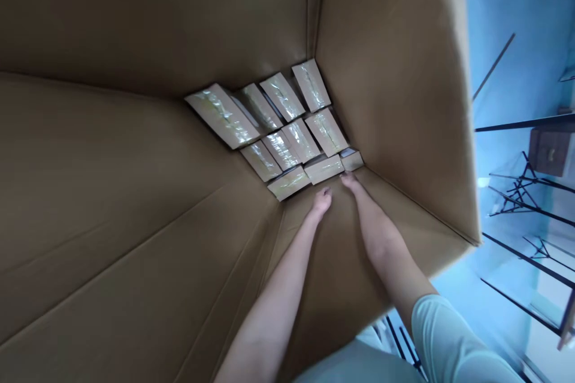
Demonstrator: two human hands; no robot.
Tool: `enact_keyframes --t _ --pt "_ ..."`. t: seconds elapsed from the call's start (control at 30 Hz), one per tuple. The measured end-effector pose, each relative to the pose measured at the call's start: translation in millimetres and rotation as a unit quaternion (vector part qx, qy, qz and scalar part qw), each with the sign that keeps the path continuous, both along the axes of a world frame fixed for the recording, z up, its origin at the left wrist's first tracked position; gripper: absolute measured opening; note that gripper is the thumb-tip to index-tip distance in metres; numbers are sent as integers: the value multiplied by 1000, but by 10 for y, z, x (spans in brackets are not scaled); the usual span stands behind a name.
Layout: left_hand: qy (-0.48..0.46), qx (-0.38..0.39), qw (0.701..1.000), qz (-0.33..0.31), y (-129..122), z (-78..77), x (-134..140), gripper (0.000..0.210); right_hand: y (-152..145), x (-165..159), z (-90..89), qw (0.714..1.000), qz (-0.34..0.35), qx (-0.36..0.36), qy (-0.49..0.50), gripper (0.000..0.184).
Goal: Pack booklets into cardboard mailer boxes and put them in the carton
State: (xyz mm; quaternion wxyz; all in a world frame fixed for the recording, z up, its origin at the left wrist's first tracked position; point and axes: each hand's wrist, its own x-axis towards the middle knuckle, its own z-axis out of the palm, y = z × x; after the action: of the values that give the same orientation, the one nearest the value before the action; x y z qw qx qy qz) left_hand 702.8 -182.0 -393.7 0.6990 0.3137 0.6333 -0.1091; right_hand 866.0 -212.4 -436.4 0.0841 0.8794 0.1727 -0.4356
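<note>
Both my arms reach down into a deep, large cardboard box point(395, 72). My left hand point(322, 200) hangs near its front wall, fingers curled in and nothing visible in them. It is just short of a small taped carton point(324, 169). My right hand point(349, 179) is at the near corner of that carton, beside a smaller carton point(353, 160) in the corner. Its fingers are small and partly hidden, so I cannot tell their grip or whether they touch. Several more brown cartons point(327, 131) with shiny clear tape stand in rows on the bottom.
Tall cardboard walls surround my arms, with the rim point(471, 131) on the right. Narrow gaps show between some cartons, and a larger-looking carton point(223, 115) stands at the left end. Outside are a blue floor point(507, 0), black metal stands point(521, 191) and a brown box point(548, 151).
</note>
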Motion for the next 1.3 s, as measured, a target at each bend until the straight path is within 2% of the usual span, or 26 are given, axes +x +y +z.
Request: enact_keyframes --t 0.17,0.3,0.4,0.5,0.53,0.6,0.7,0.83,0.97,1.13,1.3 --pt "-25 45 998 28 225 935 9 5 180 -147 1005 996 -20 38 81 36" --pt "-31 83 994 65 310 1784 -248 12 386 -298 1850 988 1 109 106 40" --pt "-41 113 988 97 287 2434 -601 25 450 -533 2496 975 31 179 126 42" --pt "-80 168 972 139 233 3048 -1070 35 347 -877 3104 953 63 255 150 46" --pt "-99 190 964 157 217 3239 -1241 38 284 -1010 3290 938 52 303 158 51" --pt "-129 216 947 199 191 3594 -1594 42 147 -1299 3638 912 32 368 179 62" --pt "-160 219 929 253 159 4048 -2126 48 -10 -1796 4129 882 6 420 213 68" --pt "-207 233 907 283 82 4490 -2872 51 -61 -2571 4742 852 2 462 248 66" --pt "-243 261 883 306 -33 4788 -3771 43 5 -3453 5236 835 43 482 262 62" --pt "-239 330 826 390 -244 5057 -5139 29 250 -4755 5657 813 136 476 306 54" --pt "-172 386 741 523 -573 5187 -6362 27 516 -6017 5959 777 260 443 362 51"
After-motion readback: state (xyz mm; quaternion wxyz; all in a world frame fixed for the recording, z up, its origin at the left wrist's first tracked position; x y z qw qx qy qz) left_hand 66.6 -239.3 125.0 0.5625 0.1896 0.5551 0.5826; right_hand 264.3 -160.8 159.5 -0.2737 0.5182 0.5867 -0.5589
